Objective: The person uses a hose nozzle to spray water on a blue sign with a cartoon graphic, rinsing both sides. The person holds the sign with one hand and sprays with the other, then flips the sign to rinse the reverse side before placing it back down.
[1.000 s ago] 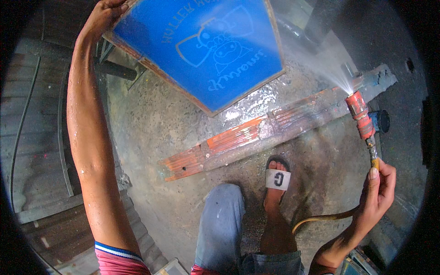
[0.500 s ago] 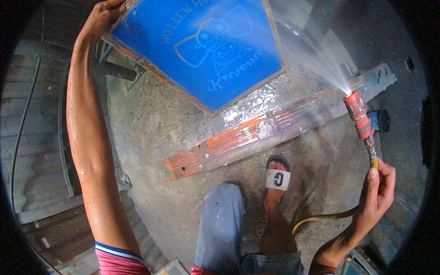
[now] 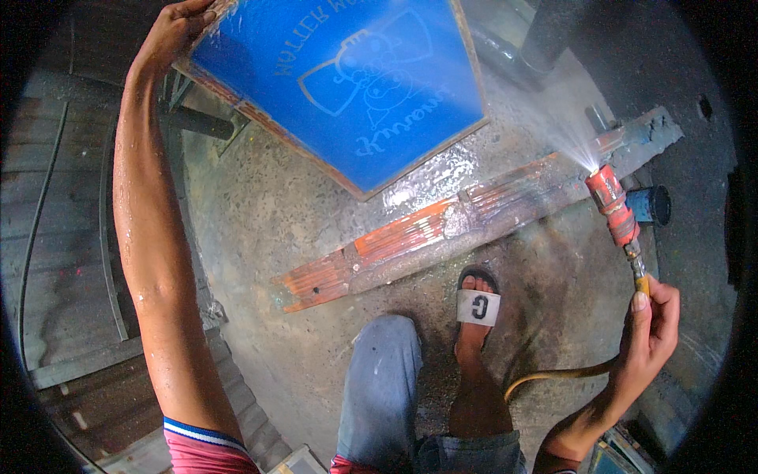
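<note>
My left hand (image 3: 175, 30) is closed on the upper left edge of a wood-edged silk screen (image 3: 316, 47). Its blue mesh bears a pale cartoon drawing and lettering, and the screen's top runs out of view. At the right, my right hand (image 3: 651, 328) grips the end of a yellow hose (image 3: 564, 373). Fitted to that end is a red spray nozzle (image 3: 613, 207), pointing up and left. A fan of water spray (image 3: 580, 146) leaves it toward the right part of the screen, which it does not touch. Droplets cover my left forearm.
A worn, orange-streaked ledge (image 3: 410, 237) crosses the wet concrete floor (image 3: 260, 205) below the screen. My sandalled foot (image 3: 478, 308) is just in front of it. A blue pipe end (image 3: 654, 207) lies beside the nozzle. Corrugated sheeting (image 3: 71, 261) lines the left side.
The nozzle has tilted a little further left and dropped slightly, and its spray has shifted with it. The screen and my left hand have hardly moved.
</note>
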A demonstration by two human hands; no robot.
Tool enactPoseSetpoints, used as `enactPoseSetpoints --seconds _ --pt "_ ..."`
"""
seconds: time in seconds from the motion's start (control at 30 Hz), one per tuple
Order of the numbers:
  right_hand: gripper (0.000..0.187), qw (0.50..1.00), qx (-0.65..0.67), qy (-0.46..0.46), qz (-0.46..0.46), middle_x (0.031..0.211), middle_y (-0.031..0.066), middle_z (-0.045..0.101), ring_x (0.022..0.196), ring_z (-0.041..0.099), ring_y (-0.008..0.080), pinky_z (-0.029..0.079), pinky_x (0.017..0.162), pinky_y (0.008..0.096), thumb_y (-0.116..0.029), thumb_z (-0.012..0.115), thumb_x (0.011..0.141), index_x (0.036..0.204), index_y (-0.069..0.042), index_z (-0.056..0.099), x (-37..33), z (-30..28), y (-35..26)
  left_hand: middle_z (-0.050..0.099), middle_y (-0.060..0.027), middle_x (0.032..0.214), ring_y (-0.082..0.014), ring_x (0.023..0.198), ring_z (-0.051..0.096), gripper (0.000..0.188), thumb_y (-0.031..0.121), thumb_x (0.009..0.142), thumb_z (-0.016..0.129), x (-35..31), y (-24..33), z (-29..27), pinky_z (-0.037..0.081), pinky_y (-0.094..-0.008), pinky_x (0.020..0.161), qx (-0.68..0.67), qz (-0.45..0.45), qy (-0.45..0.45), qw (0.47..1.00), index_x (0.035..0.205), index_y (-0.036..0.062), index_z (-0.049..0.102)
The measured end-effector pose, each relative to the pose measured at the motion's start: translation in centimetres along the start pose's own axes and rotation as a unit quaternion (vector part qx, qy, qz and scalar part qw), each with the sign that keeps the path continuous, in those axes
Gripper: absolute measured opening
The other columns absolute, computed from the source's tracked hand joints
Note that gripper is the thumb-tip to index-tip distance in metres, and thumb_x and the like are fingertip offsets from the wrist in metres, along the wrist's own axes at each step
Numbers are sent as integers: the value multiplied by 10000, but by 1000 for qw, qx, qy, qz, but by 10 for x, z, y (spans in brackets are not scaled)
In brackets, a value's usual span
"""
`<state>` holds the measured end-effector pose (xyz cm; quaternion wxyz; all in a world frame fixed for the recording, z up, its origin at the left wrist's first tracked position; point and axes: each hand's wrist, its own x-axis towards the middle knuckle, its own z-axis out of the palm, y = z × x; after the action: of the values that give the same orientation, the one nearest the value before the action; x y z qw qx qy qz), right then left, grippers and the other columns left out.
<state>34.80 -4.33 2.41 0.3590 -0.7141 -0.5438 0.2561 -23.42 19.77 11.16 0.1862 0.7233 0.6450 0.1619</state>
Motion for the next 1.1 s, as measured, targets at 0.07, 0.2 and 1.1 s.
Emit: enactPoseSetpoints --seconds 0.07,0.2,1.1 --pt "142 1000 -7 4 -5 828 -6 524 722 412 62 343 658 192 -110 576 899 973 12 582 -1 0 -1 583 -72 1245 -180 1117 554 470 195 900 562 0 -1 2 439 -311 956 -25 -16 1 1000 1337 42 483" --pt "138 1000 0 2 -6 826 -10 519 718 406 60 336 651 190 -110 575 899 967 11 581 -2 0 -2 581 -66 1246 -172 1108 557 458 167 902 552 1 -2 3 440 -300 953 -48 -44 9 998 1337 39 483" --pt "145 1000 19 7 5 781 -32 479 683 387 48 308 602 180 -117 572 907 986 3 590 2 5 1 584 -80 1236 -182 1095 561 466 179 898 557 2 -6 4 432 -315 967 -60 -36 8 998 1333 27 483"
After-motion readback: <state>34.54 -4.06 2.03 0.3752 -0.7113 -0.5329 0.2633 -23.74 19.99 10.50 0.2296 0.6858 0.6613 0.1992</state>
